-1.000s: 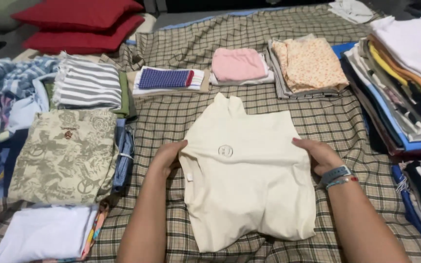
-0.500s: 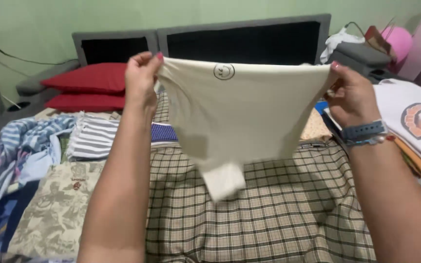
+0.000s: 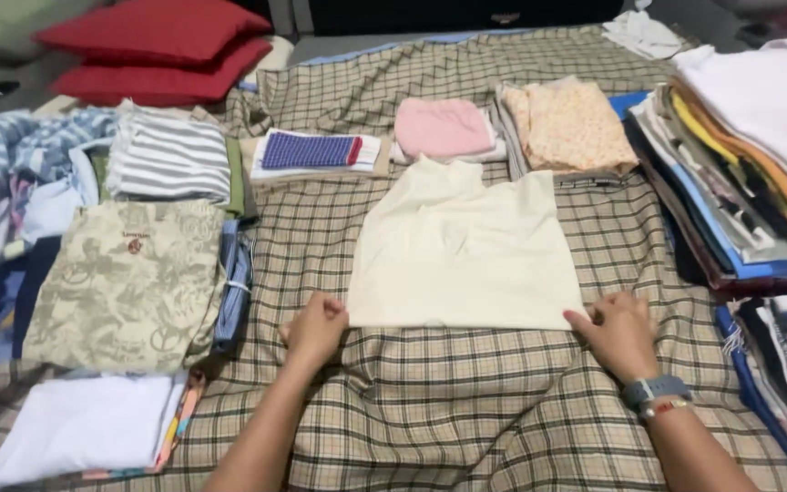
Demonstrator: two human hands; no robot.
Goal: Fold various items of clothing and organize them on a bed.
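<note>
Cream top (image 3: 462, 251): lies flat on the plaid sheet (image 3: 466, 410), folded to a near rectangle, a narrow part sticking out at its far edge; its near edge runs straight between the two hands.
Left hand (image 3: 314, 330): at the near left corner of the cream top, knuckles up, fingers curled together; the fingertips meet the corner, but whether they pinch the cloth cannot be told.
Right hand (image 3: 619, 333): at the near right corner of the cream top, palm down on the plaid sheet, fingers slightly apart, their tips touching the top's edge; nothing is clamped in it.
Wrist: a grey watch (image 3: 656, 390) and a thin band sit on the right wrist.
Beyond the cream top: a pink fold (image 3: 439, 128) touches its far edge; a peach floral fold (image 3: 571, 126) lies just right of that, a blue checked cloth (image 3: 310, 150) just left.
Left of the cream top: a tan printed shirt (image 3: 125, 278), well apart; a striped fold (image 3: 168, 155) beyond it; a white fold (image 3: 84, 424) nearer the person.
Right of the cream top: a tall stack of folded shirts (image 3: 749, 173), near but apart.
Far left of the cream top: two red pillows (image 3: 161, 46) past the laundry.
</note>
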